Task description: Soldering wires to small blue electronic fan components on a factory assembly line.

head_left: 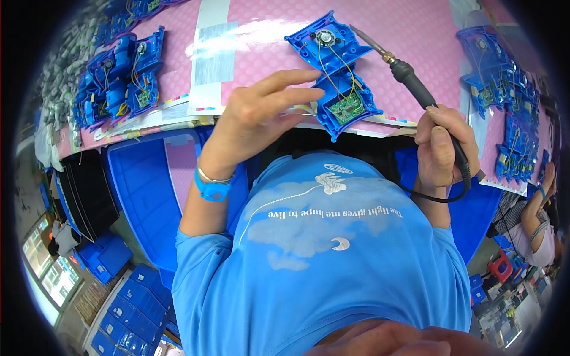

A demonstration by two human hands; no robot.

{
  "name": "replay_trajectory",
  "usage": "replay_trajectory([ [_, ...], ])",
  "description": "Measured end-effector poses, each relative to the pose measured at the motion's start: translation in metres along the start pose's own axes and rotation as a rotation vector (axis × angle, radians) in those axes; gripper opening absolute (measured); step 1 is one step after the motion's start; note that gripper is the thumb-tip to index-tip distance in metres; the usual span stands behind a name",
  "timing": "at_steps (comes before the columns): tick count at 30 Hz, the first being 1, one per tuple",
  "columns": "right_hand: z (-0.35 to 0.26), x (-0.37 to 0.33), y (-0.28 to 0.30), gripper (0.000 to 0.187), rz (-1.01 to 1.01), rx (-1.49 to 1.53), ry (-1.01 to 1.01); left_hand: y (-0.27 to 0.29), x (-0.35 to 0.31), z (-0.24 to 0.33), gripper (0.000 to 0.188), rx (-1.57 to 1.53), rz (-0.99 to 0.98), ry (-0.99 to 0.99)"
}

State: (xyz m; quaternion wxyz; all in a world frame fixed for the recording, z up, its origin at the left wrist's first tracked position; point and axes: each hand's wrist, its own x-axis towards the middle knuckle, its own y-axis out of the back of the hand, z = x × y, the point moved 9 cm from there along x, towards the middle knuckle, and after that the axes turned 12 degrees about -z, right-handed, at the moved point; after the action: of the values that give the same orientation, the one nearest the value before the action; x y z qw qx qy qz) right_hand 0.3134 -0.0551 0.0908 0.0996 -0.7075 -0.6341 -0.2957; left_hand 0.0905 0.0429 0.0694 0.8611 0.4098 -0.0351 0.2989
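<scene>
A blue plastic housing (pixel 316 48) lies on the table in front of me, with a round metal-and-black speaker (pixel 326 38) in its far part. Thin yellow wires run from there to a green circuit board (pixel 347 109) in the near part, which overhangs the table's front edge. My left hand (pixel 255 113) is just left of the housing, fingers stretched toward it and apart, holding nothing; whether the fingertips touch it I cannot tell. In my right hand (pixel 444 142) is a soldering iron (pixel 409 80) with a black handle, its metal tip pointing up-left beside the speaker part.
Several similar blue housings (pixel 122 77) lie at the left, and more (pixel 513 127) at the right. The table (pixel 267 47) has a pink dotted cover. Blue bins (pixel 142 190) stand below its front edge. A co-worker's arm (pixel 537 207) shows at the far right.
</scene>
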Motion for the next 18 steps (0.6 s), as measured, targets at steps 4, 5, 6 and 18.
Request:
replay_trajectory([
  [4, -0.007, -0.002, 0.013, 0.023, 0.066, -0.037, 0.026, -0.011, 0.025, -0.003, 0.031, 0.126, -0.024, -0.034],
  [5, -0.007, -0.004, 0.016, 0.023, 0.097, -0.015, 0.012, -0.011, 0.034, -0.007, 0.032, 0.213, -0.047, -0.039],
  [6, -0.006, -0.006, 0.021, 0.024, 0.116, -0.027, -0.007, -0.007, 0.045, -0.014, 0.033, 0.298, -0.070, -0.045],
  [18, -0.005, -0.014, 0.040, 0.022, 0.219, -0.081, -0.056, 0.119, 0.150, -0.157, 0.032, 0.572, -0.052, -0.075],
])
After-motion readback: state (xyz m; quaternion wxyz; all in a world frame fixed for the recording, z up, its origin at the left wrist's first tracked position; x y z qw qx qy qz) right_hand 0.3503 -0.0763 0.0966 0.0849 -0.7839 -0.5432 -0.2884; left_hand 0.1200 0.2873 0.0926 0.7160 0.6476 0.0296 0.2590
